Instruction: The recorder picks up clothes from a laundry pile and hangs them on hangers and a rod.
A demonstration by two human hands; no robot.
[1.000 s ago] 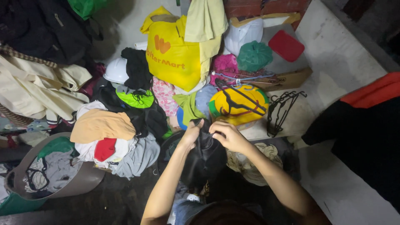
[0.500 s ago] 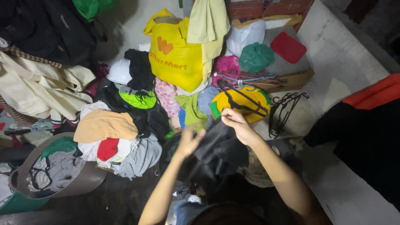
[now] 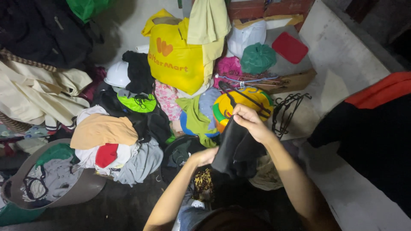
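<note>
This is a cluttered corner of a home, likely a laundry or storage spot. Clothes point(image 3: 107, 141) lie heaped on a dark floor point(image 3: 124, 205), and more fill a round basket point(image 3: 81, 188). A yellow bag point(image 3: 175, 55) stuffed with cloth stands against a pale wall point(image 3: 128, 25). Black hangers point(image 3: 287, 111) lie by a cardboard box point(image 3: 287, 81), with a white helmet point(image 3: 116, 73) and tied plastic bags point(image 3: 257, 57) among the piles.

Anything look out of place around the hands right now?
Yes: a white hard hat sits among heaped clothes, and black hangers lie loose on the floor. Both hands, right hand and left hand, hold a black garment.
</note>
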